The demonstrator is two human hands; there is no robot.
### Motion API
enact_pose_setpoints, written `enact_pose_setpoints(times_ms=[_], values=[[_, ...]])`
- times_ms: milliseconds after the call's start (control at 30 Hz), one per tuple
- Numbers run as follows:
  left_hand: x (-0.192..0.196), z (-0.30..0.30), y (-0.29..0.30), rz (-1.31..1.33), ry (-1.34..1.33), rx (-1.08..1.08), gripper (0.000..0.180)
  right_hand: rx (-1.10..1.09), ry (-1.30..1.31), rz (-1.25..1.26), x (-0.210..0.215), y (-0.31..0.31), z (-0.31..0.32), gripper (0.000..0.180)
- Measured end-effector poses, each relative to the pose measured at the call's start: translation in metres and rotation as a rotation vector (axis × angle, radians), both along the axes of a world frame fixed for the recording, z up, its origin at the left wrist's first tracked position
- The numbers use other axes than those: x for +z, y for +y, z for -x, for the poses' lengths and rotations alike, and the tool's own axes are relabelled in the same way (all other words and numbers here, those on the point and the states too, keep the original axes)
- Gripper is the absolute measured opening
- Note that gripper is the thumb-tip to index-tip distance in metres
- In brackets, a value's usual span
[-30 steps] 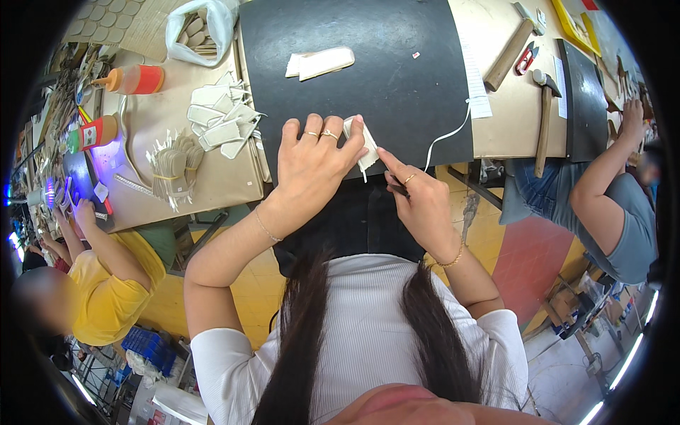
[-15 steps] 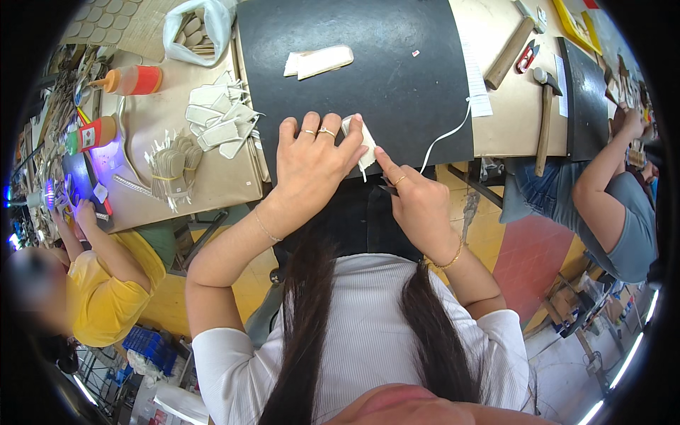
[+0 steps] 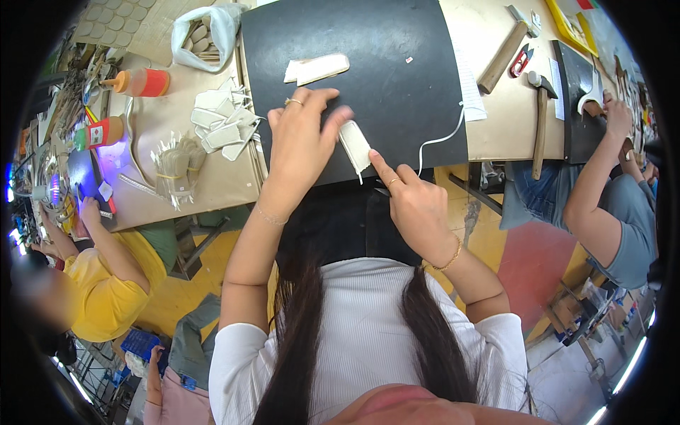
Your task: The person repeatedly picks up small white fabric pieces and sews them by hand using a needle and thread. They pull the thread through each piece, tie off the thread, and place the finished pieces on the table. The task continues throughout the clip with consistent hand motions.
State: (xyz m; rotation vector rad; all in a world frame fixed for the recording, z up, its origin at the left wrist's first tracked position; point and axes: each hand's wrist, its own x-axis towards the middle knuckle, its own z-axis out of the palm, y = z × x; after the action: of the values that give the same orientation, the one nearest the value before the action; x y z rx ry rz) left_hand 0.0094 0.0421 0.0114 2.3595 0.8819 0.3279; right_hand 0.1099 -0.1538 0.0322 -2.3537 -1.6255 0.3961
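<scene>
A cream, strap-like piece [image 3: 355, 146] with a rounded far end and a ragged near end lies close to the front edge of the black mat [image 3: 397, 92]. Just left of it, my left hand [image 3: 297, 145] is raised with its fingers apart, slightly blurred and holding nothing. The outstretched index finger of my right hand [image 3: 419, 207] touches the piece's right edge. My other right fingers are curled, and a thin dark sliver shows beside them; what it belongs to is hidden. Two similar cream pieces [image 3: 319, 69] lie overlapping farther back on the mat.
Left of the mat are a pile of white tags [image 3: 225, 122], banded beige pieces [image 3: 177, 170], a plastic bag of pieces [image 3: 205, 39] and squeeze bottles [image 3: 145, 82]. Hammers [image 3: 542, 124] and red snips [image 3: 522, 61] lie right. A white cord [image 3: 432, 142] crosses the mat. Co-workers sit on both sides.
My left hand has let go of the cream piece and moved up and left, leaving more of it uncovered. The right index finger stays at its edge. Another person appears at lower left.
</scene>
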Motion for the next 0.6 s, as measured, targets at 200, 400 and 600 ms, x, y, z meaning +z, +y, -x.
enact_pose_setpoints(times_ms=[200, 400, 600], values=[[-0.002, 0.018, -0.022, -0.037, 0.023, -0.081, 0.043, -0.088, 0.074, -0.109, 0.012, 0.005, -0.014, 0.051], [0.001, 0.021, -0.032, 0.14, -0.063, 0.077, 0.033, -0.206, 0.139, -0.255, 0.021, 0.003, -0.026, 0.045], [0.024, 0.042, -0.032, 0.286, -0.279, 0.238, 0.024, -0.143, 0.156, -0.2, 0.023, 0.022, -0.016, 0.023]])
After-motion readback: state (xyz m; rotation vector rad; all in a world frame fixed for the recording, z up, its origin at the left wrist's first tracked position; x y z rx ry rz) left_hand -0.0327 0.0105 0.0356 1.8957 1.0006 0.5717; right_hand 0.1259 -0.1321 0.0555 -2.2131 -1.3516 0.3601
